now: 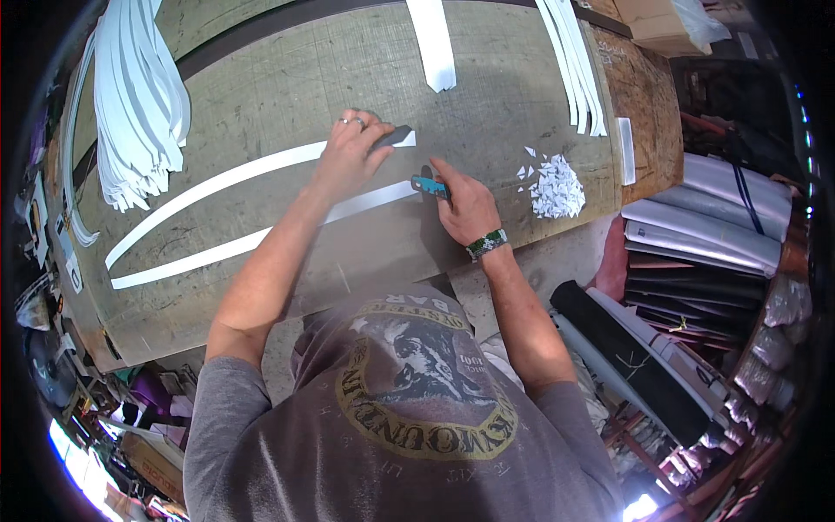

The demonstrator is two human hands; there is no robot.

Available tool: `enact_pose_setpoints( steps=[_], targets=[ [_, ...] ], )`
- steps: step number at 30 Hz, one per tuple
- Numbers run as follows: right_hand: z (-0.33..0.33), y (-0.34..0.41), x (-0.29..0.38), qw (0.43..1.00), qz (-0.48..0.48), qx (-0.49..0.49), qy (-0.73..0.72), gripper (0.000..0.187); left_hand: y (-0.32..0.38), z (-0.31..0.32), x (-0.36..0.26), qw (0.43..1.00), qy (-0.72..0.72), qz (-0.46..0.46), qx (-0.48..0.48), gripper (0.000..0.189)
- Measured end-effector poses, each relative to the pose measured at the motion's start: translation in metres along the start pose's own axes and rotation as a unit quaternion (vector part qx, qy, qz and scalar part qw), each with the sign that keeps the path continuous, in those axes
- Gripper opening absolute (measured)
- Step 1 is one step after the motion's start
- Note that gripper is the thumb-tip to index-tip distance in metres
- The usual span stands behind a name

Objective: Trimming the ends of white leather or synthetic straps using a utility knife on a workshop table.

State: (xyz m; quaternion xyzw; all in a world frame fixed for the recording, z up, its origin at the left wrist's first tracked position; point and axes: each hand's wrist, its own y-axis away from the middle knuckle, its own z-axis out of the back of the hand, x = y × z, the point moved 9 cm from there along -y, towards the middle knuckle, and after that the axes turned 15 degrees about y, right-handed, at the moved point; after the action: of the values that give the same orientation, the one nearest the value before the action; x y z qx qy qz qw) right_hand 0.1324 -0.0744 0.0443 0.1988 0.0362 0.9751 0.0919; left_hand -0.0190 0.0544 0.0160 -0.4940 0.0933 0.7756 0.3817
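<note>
A long white strip [215,176] runs left from under my left hand [352,143], folds back at the far left, and returns toward my right hand. My left fingers hold a small dark flat piece [396,136] with a pointed tip against the strip's end. In my right hand [466,202] is a teal-handled tool [429,186], seemingly a utility knife; its blade is not clear. Its handle lies over the strip's other end, and my index finger points forward. Right of that hand is a pile of small white triangular offcuts [558,188].
The worn worktable [293,85] carries a thick bundle of white strips [134,104] at left. More strips lie at the back middle [434,46] and back right [574,72]. A cardboard box [659,26] sits at the far right corner. Rolls of material [633,359] stand below, right.
</note>
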Motion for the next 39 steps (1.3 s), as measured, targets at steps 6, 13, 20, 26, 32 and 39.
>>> enact_pose_setpoints(
  steps=[6, 13, 20, 26, 32, 39],
  targets=[
    [-0.019, -0.025, 0.003, 0.999, 0.036, 0.014, 0.028, 0.067, 0.000, 0.004, 0.002, 1.000, 0.025, 0.004, 0.004, 0.028],
    [-0.033, -0.022, 0.001, 0.998, 0.050, -0.010, 0.033, 0.073, -0.004, 0.003, -0.005, 1.000, 0.015, 0.005, -0.001, 0.034],
    [-0.035, -0.023, -0.001, 0.999, 0.033, -0.004, 0.012, 0.076, -0.008, 0.000, -0.004, 0.999, -0.021, 0.025, 0.008, 0.032],
    [-0.035, -0.023, -0.001, 0.999, 0.030, -0.006, 0.017, 0.077, -0.009, -0.001, -0.007, 0.999, -0.031, 0.032, -0.001, 0.033],
    [-0.034, -0.022, 0.001, 0.999, 0.029, -0.015, 0.022, 0.077, -0.007, -0.001, -0.002, 0.999, -0.031, 0.031, -0.006, 0.036],
    [-0.035, -0.023, 0.000, 0.999, 0.027, -0.014, 0.031, 0.076, -0.009, 0.000, -0.004, 0.998, -0.034, 0.042, -0.010, 0.032]
  ],
)
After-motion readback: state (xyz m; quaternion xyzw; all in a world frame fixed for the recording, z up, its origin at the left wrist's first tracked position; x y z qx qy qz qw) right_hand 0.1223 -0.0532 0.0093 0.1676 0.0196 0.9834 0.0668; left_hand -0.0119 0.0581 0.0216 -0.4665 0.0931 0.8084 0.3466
